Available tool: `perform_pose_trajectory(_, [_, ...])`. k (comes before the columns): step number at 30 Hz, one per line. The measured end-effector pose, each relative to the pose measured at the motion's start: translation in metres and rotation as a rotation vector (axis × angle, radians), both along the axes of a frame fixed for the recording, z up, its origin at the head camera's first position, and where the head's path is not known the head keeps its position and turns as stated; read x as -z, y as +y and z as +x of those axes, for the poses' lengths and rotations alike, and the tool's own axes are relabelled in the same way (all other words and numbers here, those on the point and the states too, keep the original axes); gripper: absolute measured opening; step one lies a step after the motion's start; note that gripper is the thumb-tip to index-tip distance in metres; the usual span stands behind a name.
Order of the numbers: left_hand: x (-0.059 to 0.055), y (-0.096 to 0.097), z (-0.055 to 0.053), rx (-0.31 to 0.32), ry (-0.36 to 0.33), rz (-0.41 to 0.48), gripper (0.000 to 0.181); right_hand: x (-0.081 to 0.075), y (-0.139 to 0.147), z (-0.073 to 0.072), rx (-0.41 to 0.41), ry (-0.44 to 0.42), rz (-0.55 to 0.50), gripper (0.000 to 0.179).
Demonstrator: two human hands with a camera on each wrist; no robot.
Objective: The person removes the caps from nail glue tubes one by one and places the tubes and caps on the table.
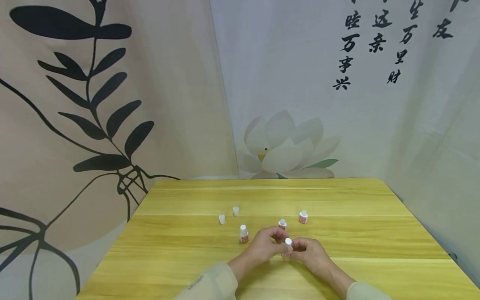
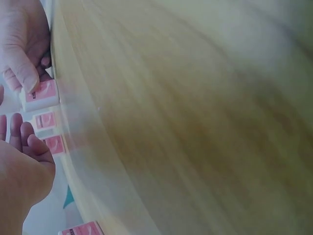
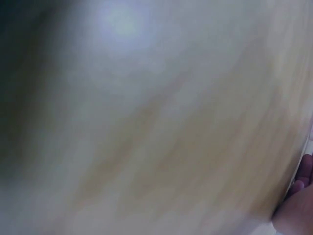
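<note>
In the head view a small white-capped bottle (image 1: pixel 288 242) stands upright between both hands, above the near middle of the table. My right hand (image 1: pixel 313 255) pinches its lower body; the left wrist view shows the right thumb (image 2: pixel 23 73) on the pink label of this bottle (image 2: pixel 46 96). My left hand (image 1: pixel 265 246) has its thumb and index finger around the bottle's upper part, its other fingers loosely bent. Part of the bottle is hidden by fingers. In the right wrist view only an edge of a hand (image 3: pixel 298 210) shows.
A capped bottle (image 1: pixel 244 234) stands left of the hands. Behind them are a partly hidden bottle (image 1: pixel 282 223) and another bottle (image 1: pixel 303 217). Two small translucent caps (image 1: pixel 221 219) lie farther left on the wooden table (image 1: pixel 180 237). A printed curtain (image 1: pixel 187 91) hangs behind.
</note>
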State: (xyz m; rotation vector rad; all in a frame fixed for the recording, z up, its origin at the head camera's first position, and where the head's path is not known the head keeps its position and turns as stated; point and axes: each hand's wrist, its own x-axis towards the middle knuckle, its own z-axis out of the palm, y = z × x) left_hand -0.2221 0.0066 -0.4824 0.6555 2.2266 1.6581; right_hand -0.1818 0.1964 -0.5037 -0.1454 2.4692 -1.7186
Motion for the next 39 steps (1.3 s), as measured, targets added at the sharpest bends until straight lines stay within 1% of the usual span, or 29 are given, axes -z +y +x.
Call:
perform_pose_trajectory(4, [-0.0027,-0.0013,0.0005,0.004,-0.003,-0.008,0.025,-0.0009,-0.0004,0.0003,0.003,0.005,0.009,0.027])
perform_pose_trajectory(12, [-0.0017,-0.0007,0.0003,-0.001,-0.001,-0.020,0.016,-0.0017,-0.0009,-0.0004,0.003,0.003,0.020,0.027])
perform_pose_trajectory(18, [0.0002,0.0006,-0.0004,-0.010,-0.006,-0.021,0.018,-0.0019,-0.0004,0.0008,0.001,0.008,0.015,0.027])
perform_pose_trajectory(23, [-0.0017,-0.0006,0.0007,0.006,0.005,-0.011,0.021,-0.0027,-0.0003,0.0014,0.006,0.009,0.018,0.028])
perform_pose_trajectory(26, [-0.0026,-0.0014,0.0012,0.015,0.015,-0.007,0.020,-0.0024,-0.0001,0.0007,0.007,0.005,0.024,0.029])
perform_pose_trajectory(32, [-0.0008,-0.0003,0.0005,0.004,0.009,-0.016,0.015,-0.0013,0.0000,-0.0003,-0.004,0.012,0.025,0.028])
perform_pose_trajectory(36, [-0.0013,0.0005,0.0016,0.002,0.003,-0.002,0.017,-0.0012,0.0003,-0.0002,-0.007,0.011,0.018,0.027])
perform_pose_trajectory(39, [-0.0017,-0.0002,0.0019,0.006,0.012,0.004,0.021,-0.0015,0.0005,0.0003,-0.004,0.018,0.020,0.028])
